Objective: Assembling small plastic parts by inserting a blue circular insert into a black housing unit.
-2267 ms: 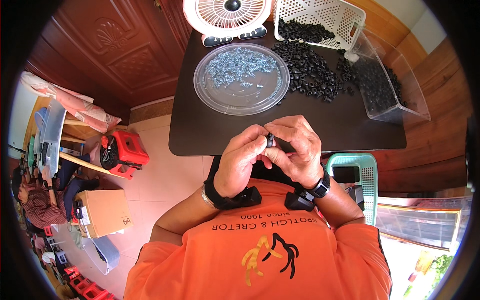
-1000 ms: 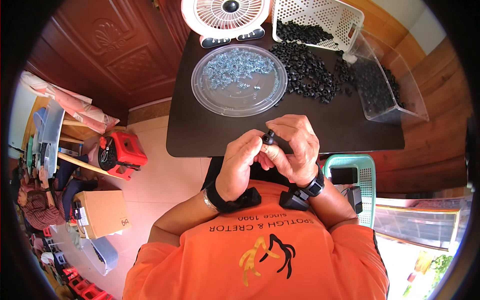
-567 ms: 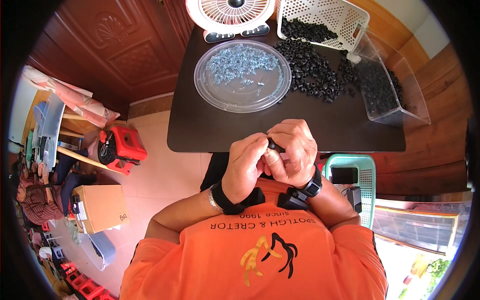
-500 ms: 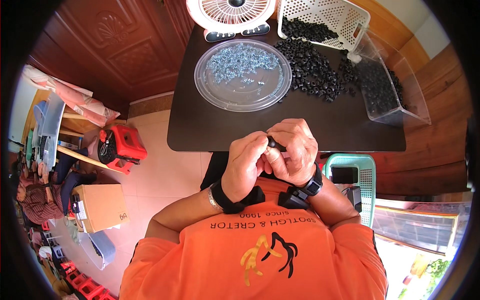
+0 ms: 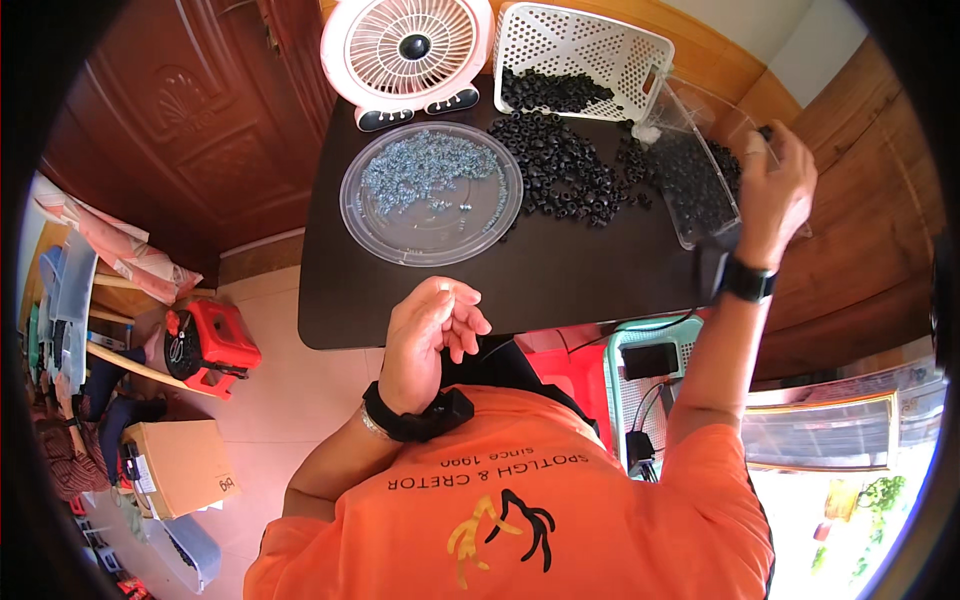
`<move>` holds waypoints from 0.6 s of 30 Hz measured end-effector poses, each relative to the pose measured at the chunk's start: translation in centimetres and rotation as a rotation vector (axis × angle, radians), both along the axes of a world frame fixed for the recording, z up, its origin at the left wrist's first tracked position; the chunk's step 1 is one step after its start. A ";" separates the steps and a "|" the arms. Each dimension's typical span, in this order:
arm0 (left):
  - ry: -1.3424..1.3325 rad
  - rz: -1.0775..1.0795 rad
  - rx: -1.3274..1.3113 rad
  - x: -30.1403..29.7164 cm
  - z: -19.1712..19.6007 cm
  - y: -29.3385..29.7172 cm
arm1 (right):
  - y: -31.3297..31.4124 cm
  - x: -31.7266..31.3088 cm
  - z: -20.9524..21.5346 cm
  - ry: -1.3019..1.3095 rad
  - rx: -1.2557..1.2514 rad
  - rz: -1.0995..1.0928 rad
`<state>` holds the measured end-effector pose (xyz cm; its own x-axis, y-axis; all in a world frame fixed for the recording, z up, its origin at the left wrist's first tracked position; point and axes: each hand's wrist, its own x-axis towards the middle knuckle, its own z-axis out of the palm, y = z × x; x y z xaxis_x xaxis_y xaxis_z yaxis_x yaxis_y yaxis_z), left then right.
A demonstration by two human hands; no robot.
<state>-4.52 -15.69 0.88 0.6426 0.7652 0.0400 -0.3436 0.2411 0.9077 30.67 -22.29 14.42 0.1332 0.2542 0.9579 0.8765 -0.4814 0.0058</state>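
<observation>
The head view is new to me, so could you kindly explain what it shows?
No robot here: a person works bare-handed. Every picture comes from a wide fisheye camera worn on the head, looking down. The dark table bears a round clear tray of bluish pieces, heaped black pieces, a fan, a white basket and a clear bin. The left hand is open, nothing visible in it; the right hand, at the bin, appears to pinch a small black piece.
</observation>
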 end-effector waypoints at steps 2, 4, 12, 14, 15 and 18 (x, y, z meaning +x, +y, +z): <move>0.005 0.004 -0.012 -0.1 -0.1 0.1 | -0.5 2.0 0.4 0.025 0.036 -0.096; 0.008 0.009 -0.026 -0.1 -0.2 0.2 | -0.6 1.7 -0.4 0.187 0.064 0.100; 0.032 -0.023 -0.057 -0.1 -0.7 0.7 | 2.8 -4.4 -9.9 0.772 -0.580 0.636; 0.029 -0.028 -0.049 -0.1 -0.7 0.7 | 3.9 -4.9 -11.0 0.735 -0.637 0.633; 0.024 -0.027 -0.043 0.0 -0.7 0.7 | 4.7 -5.1 -11.3 0.654 -0.698 0.615; 0.039 -0.022 -0.053 0.0 -0.6 0.6 | 6.4 -5.3 -12.6 0.478 -0.760 0.570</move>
<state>-4.55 -15.13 0.29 0.6594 0.7513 -0.0258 -0.3022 0.2964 0.9060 25.42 -15.94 1.82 0.1263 0.9073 0.4012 0.9621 -0.0135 -0.2723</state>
